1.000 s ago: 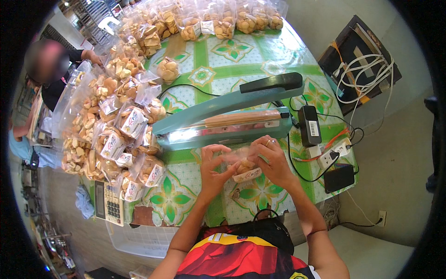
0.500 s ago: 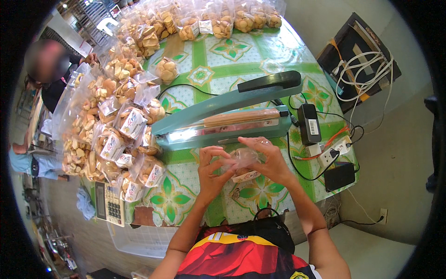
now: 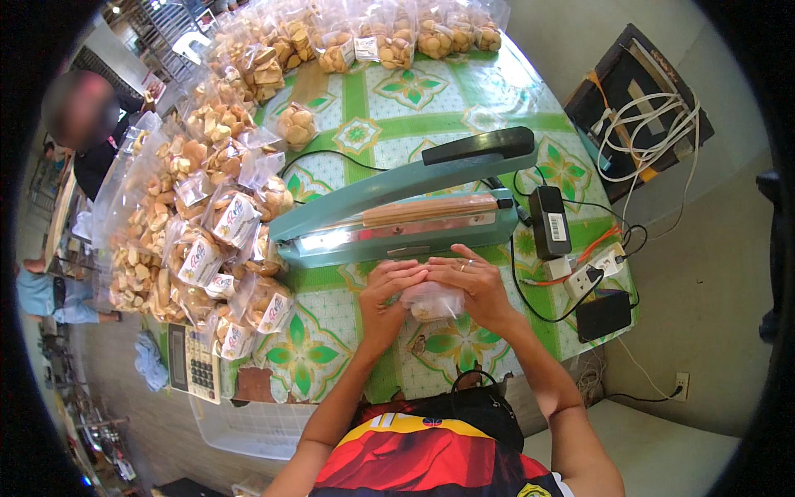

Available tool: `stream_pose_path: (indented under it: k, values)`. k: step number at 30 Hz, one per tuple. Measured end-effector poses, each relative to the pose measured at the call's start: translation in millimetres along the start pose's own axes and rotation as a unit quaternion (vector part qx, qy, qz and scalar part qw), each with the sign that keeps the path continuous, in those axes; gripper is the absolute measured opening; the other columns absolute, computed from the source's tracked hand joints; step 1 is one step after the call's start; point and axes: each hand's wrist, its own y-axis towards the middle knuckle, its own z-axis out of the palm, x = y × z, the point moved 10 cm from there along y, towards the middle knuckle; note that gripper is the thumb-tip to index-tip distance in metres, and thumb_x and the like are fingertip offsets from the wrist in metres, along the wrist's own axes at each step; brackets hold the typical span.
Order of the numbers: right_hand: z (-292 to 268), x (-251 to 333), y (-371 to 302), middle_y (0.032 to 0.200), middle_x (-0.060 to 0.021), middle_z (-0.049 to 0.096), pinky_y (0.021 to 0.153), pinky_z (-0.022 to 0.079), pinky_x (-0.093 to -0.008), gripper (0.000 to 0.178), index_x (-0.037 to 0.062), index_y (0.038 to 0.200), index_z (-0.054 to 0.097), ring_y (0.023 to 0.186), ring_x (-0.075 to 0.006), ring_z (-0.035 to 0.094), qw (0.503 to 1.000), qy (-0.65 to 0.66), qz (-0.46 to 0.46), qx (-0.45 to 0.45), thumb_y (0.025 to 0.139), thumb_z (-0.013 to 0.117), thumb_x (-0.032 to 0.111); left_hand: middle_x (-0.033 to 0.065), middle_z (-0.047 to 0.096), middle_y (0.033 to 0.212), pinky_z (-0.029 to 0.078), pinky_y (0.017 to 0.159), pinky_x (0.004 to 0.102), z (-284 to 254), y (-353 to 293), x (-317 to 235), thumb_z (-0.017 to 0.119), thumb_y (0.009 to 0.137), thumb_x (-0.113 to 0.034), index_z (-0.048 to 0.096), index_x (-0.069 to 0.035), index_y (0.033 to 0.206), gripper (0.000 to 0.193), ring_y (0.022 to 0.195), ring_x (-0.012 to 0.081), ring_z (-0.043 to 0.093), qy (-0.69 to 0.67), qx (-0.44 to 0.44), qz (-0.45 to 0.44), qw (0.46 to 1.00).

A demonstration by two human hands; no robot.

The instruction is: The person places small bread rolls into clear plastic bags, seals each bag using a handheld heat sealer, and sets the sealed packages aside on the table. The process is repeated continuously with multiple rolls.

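Close in front of me on the patterned tablecloth (image 3: 310, 352) is a small clear plastic bag (image 3: 436, 306) with pale round contents. My left hand (image 3: 386, 291) curls around its left side, and my right hand (image 3: 480, 288) closes over it from the right. Their fingers meet above the bag's upper part, covering it. Just beyond the hands stands a teal impulse sealer (image 3: 356, 197), its black-handled arm raised over the base. Nothing lies in the gap between arm and base.
Filled bags of biscuits (image 3: 195, 257) crowd the left side, and more bags (image 3: 389, 41) line the far edge. A calculator (image 3: 195, 364) lies at the near left. On the right are a power adapter (image 3: 551, 222), cords and a power strip (image 3: 592, 273). A person (image 3: 95, 170) is beyond the left side.
My fingers were spread apart around the bag's top; now both hands have come together over it. A pale label at the bag's near side no longer shows. The sealer has not moved.
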Motion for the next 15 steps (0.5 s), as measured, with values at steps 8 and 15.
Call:
stream_pose_path:
  k: [8, 15]
  values:
    - [6, 11, 5, 0.084, -0.0064, 0.067, 0.071, 0.052, -0.0378, 0.026, 0.0090, 0.099, 0.066, 0.075, -0.0269, 0.065, 0.999, -0.027, -0.019, -0.010, 0.074, 0.063, 0.002, 0.0016, 0.073, 0.088, 0.036, 0.101, 0.0405, -20, -4, -12, 0.064, 0.079, -0.006, 0.074, -0.010, 0.090, 0.015, 0.087, 0.0159, 0.067, 0.098, -0.073, 0.045, 0.992]
    - [5, 2, 15, 0.082, -0.0071, 0.062, 0.072, 0.050, -0.0389, 0.014, 0.0068, 0.086, 0.067, 0.085, -0.0279, 0.061, 1.000, 0.000, 0.004, 0.016, 0.073, 0.064, 0.005, 0.0039, 0.069, 0.102, 0.041, 0.097, 0.0370, -11, 0, 22, 0.071, 0.074, -0.010, 0.075, -0.010, 0.088, 0.015, 0.106, 0.0213, 0.060, -0.005, 0.035, -0.107, 0.994]
